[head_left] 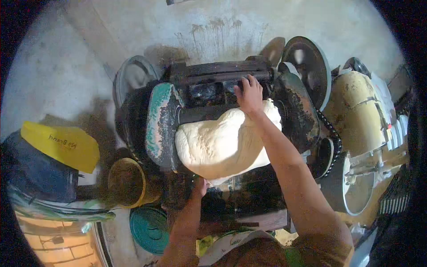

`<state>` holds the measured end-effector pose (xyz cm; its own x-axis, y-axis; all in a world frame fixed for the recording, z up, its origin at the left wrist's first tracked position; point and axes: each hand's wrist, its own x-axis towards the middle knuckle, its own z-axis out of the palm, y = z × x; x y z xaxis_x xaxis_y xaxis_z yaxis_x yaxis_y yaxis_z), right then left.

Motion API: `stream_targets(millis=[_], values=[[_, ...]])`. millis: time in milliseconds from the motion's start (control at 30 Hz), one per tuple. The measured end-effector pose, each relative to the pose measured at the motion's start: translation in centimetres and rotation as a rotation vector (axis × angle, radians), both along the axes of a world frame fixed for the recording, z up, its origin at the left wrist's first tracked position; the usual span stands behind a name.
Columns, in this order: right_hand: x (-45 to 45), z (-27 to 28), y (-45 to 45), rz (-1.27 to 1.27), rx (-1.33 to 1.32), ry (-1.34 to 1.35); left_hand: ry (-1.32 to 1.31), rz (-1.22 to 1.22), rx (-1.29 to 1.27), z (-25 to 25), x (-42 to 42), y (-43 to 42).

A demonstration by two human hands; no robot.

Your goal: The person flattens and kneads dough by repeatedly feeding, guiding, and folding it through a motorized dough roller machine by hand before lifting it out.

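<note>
A large, pale slab of dough lies across the rollers of a dark dough-rolling machine, its near edge hanging toward me. My right hand reaches over the dough's far right part, fingers apart and pointing at the machine's back bar, with nothing in its grasp. Whether the fingertips touch the bar is unclear. Under the near left edge of the dough is my left hand, its fingers mostly hidden by the dough and shadow. On the machine's left side stands a worn green-and-black housing.
Large wheels flank the machine, one at right, with a chain below it. A yellow-brown bucket and a teal round lid sit at left, near a yellow panel. A cream-coloured motor-like drum stands right.
</note>
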<state>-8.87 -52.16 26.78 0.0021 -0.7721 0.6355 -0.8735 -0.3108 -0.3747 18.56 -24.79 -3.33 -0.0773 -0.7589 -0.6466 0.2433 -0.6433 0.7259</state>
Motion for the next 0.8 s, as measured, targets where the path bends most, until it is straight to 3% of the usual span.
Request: stream_targets(millis=[33,133,167,267,300,400,567,667,767,800], values=[[-0.4,-0.1,0.4,0.012,-0.026,-0.056,0.002,-0.007,-0.005,0.0,-0.1,0.8],[-0.5,1.5,3.2,0.067,0.029,-0.114,-0.446,-0.435,-0.396,-3.0,0.0,4.2],[-0.4,1.6,4.4,0.101,0.064,-0.145,-0.441,-0.439,-0.387,-2.2,-0.6,4.7],[-0.2,0.3,8.0,0.113,0.072,0.014,0.122,0.170,-0.154,4.2,-3.5,4.8],[-0.2,0.0,8.9,0.121,0.066,0.093,0.123,0.173,-0.147,5.0,-3.7,4.7],[0.0,0.0,10.0,0.115,0.113,0.016,-0.249,-0.070,-0.314,5.4,-3.3,4.0],[-0.3,0.9,10.6,0.080,0.145,0.118,-0.265,-0.193,-0.334,0.4,-2.3,2.7],[-0.5,1.7,9.6,0.053,0.135,0.175,0.246,0.112,-0.011,0.3,-2.9,-0.4],[-0.7,1.7,8.5,0.025,0.114,0.206,0.244,0.183,-0.110,5.4,-3.5,-3.2],[-0.8,1.6,8.2,0.018,0.094,0.207,0.248,0.182,-0.105,4.3,-3.6,-2.8]])
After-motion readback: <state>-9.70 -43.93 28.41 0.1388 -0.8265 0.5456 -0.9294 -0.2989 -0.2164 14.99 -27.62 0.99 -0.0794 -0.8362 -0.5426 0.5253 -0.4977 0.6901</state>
